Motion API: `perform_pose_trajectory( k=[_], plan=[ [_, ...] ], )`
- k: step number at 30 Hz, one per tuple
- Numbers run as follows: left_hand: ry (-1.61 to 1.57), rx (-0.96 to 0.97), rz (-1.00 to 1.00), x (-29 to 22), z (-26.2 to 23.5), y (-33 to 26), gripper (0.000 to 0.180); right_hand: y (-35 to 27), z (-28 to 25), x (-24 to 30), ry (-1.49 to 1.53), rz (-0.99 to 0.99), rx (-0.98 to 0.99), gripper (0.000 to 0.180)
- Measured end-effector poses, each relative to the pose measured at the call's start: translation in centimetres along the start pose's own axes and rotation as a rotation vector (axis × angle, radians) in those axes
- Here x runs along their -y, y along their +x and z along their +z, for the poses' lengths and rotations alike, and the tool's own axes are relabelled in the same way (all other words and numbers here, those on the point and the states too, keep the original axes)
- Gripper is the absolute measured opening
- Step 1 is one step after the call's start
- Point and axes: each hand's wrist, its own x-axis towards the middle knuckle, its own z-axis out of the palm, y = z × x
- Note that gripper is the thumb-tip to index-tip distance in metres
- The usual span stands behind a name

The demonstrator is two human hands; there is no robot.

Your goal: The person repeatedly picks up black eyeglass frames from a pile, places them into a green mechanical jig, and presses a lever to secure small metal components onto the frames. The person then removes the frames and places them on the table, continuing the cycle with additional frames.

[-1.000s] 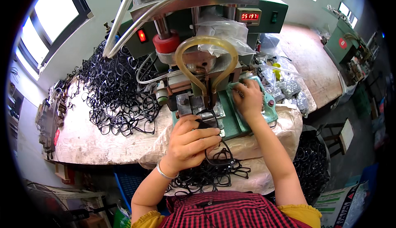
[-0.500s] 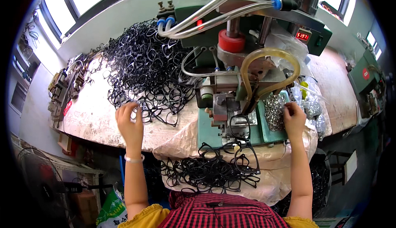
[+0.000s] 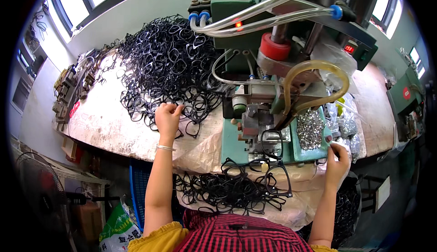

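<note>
My left hand [image 3: 167, 120] is at the near edge of a large pile of black eyeglass frames [image 3: 159, 65]. Its thumb and fingers are pinched together; what lies between them, if anything, does not show. Beside the near right corner of a green tray [image 3: 298, 151], my right hand [image 3: 337, 166] has its fingers curled together, close below a dark red knob [image 3: 328, 139]. Whether it pinches something small is hidden. Small shiny metal parts [image 3: 310, 129] fill the tray. One black eyeglass frame [image 3: 290, 181] hangs at the front of a green press machine [image 3: 250, 126], touched by neither hand.
A smaller heap of black eyeglass frames [image 3: 218, 192] lies on brown paper [image 3: 298, 195] before me. Clear hoses [image 3: 268, 26] and a yellowish tube [image 3: 343, 76] loop over the press. Bags of metal parts [image 3: 348, 128] sit right of the tray. Metal blocks [image 3: 68, 95] line the far left.
My left hand has shifted right along the pile's near edge, its fingers closing. My right hand has left the tray's metal parts and come nearer to me. The view has turned slightly.
</note>
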Motion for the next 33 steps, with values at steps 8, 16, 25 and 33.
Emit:
perform_pose_trajectory(
  k=[8, 16, 25, 33],
  plan=[
    [-0.992, 0.073, -0.091, -8.7, -3.3, -1.8, 0.008, 1.7, 3.4, 11.2, 0.333, -0.149, 0.261, 0.014],
    [-1.340, 0.040, -0.277, -9.0, -2.7, -8.1, 0.016, 0.2, 9.4, 13.8, 0.730, 0.092, 0.233, 0.036],
    [-1.132, -0.019, 0.518, -24.8, -10.7, -3.8, 0.013, 0.1, 7.0, 17.1, 0.875, 0.197, 0.397, 0.053],
    [-0.720, 0.209, 1.087, -23.5, -7.3, -8.6, 0.028, 3.4, 5.8, 6.4, -0.181, -0.150, 0.299, 0.026]
  ],
)
